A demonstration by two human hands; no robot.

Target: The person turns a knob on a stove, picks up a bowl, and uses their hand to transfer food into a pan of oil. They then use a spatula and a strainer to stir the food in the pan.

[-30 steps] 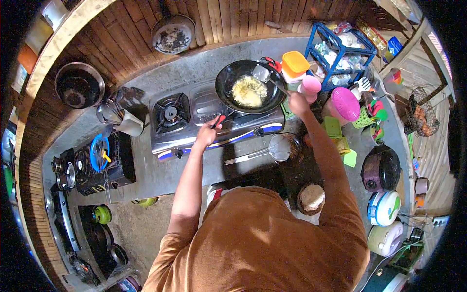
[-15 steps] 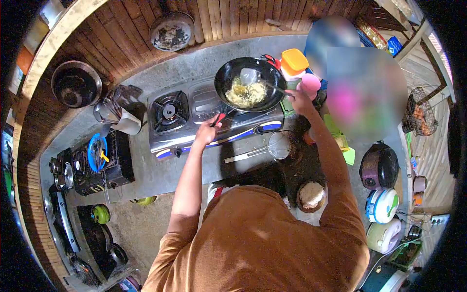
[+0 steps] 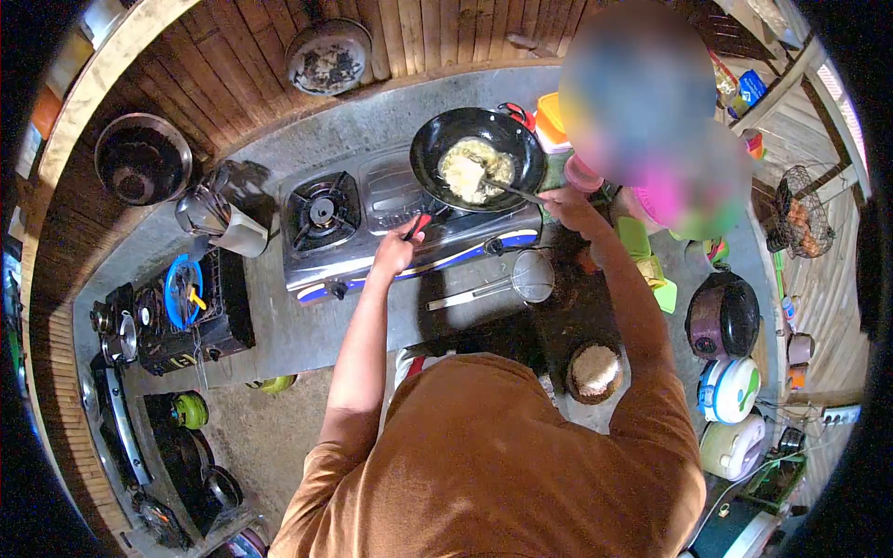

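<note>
A black wok (image 3: pixel 437 139) sits over the right burner of the silver gas stove (image 3: pixel 372 270), with pale yellow food (image 3: pixel 462 171) in oil inside. My left hand (image 3: pixel 398 249) is closed around the wok's red and black handle (image 3: pixel 423 223), at its lower left. From the right, my right hand (image 3: pixel 569 210) grips the dark handle of a spatula (image 3: pixel 512 192). The spatula's head lies at the food and is partly hidden by it. A strainer (image 3: pixel 533 276) rests on the counter below the stove.
The stove's left burner (image 3: pixel 323 213) holds nothing. Cups, an orange-lidded box (image 3: pixel 552 116) and green containers (image 3: pixel 633 237) stand right of the wok, beside a blurred area. Farther right are a dark rice cooker (image 3: pixel 724 314) and a utensil holder (image 3: pixel 244 232) at left.
The spatula head has moved down from the wok's upper part to the food, which has shifted and gathered toward the left. My right hand is slightly lower; my left hand stays on the handle.
</note>
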